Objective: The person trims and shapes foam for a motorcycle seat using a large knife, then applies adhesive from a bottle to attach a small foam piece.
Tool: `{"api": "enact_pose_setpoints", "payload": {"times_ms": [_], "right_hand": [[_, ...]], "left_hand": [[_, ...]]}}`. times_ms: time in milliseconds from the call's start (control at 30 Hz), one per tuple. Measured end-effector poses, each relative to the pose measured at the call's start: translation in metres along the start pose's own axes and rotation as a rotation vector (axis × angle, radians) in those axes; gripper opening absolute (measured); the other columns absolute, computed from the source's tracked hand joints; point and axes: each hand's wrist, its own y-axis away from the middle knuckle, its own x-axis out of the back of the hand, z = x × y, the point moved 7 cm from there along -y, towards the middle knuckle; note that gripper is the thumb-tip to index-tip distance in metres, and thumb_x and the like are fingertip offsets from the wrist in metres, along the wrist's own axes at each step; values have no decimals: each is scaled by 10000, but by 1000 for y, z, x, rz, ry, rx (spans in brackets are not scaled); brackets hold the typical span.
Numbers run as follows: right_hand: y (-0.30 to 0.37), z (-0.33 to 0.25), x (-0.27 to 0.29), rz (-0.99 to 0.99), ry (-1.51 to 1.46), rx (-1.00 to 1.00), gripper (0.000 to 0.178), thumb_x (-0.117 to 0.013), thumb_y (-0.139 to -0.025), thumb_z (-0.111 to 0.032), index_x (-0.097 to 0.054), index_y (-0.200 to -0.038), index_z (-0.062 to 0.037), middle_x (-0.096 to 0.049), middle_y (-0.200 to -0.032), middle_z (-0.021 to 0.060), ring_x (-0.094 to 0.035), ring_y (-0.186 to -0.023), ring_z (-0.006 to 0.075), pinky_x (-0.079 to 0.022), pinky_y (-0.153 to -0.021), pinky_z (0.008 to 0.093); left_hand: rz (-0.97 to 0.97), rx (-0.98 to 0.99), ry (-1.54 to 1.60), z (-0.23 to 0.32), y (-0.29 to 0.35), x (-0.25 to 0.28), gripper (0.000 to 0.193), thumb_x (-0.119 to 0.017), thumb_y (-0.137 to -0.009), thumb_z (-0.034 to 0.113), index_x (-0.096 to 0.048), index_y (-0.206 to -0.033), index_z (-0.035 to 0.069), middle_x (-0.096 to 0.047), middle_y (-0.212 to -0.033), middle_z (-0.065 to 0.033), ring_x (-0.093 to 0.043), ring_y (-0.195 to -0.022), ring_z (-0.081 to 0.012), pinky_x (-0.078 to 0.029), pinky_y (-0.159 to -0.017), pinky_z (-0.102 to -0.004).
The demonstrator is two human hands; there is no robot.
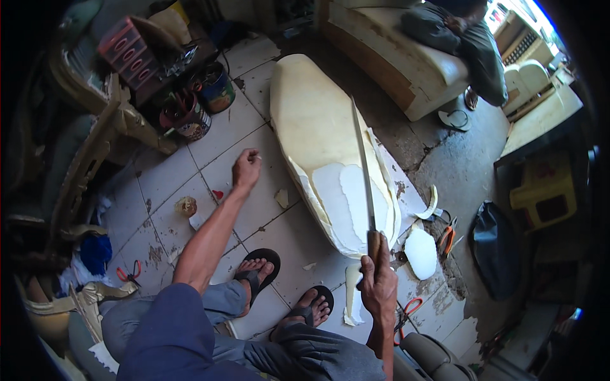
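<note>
A long foam seat pad [311, 120], yellowish at the far end, lies on the floor in front of me. White foam layers [340, 197] with ragged edges cover its near part. My right hand [379, 279] grips the dark handle of a long, narrow-bladed knife [365, 171]. Its blade reaches away from me along the pad's right side; whether the edge touches the foam I cannot tell. To the left of the pad, my left hand [246, 170] is raised with its fingers curled closed. Anything pinched in those fingers is too small to make out.
Foam offcuts [420, 253] lie right of the pad, beside orange-handled pliers [450, 236]. Red-handled scissors [410, 311] are near my right arm, others [130, 273] at left. Tool buckets [185, 117] stand far left. Someone sits on a cream sofa [406, 57] at far right.
</note>
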Motion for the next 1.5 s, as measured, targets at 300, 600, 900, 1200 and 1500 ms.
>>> {"api": "enact_pose_setpoints", "payload": {"times_ms": [300,600,900,1200,1500], "right_hand": [[-29,-40,-38,-183,94,357,596,-580,-1015,-66,-390,-1580,-77,-608,-1433,205,-618,-1279,386,-489,-1066,427],[-11,1,-9,161,-308,256,552,-546,-1046,-70,-408,-1579,-59,-570,-1485,223,-528,-1410,294,-441,-1124,383],[48,102,-9,347,-711,-265,608,-549,-1086,-310,-325,-1612,-102,-574,-755,52,-537,-454,106,-435,-391,277],[54,126,-2,372,-540,-195,582,-660,-1033,-341,-471,-1489,-33,-567,-755,7,-518,-529,89,-444,-477,269],[67,119,-25,288,-654,-184,684,-610,-1059,-283,-282,-1621,-73,-603,-776,45,-581,-528,111,-483,-475,278]], "left_hand": [[-290,544,1108,29,95,-148,864,-684,-909,630,-470,-1493,30,-516,-1514,-172,-507,-1365,-293,-378,-1165,-447],[-392,458,1081,-17,35,-137,796,-641,-939,617,-511,-1466,35,-614,-1420,-153,-609,-1265,-293,-443,-1136,-423],[-227,222,545,25,31,-97,821,-422,-1031,664,-462,-1485,-19,-580,-1427,-175,-571,-1302,-288,-444,-1103,-396],[-469,-49,193,16,64,-88,734,-460,-1045,600,-596,-1368,-45,-665,-1289,-152,-599,-1188,-225,-445,-1045,-342],[-561,-210,-457,147,8,-175,748,-572,-984,591,-556,-1471,23,-652,-1382,-206,-619,-1285,-319,-454,-1107,-405]]}}
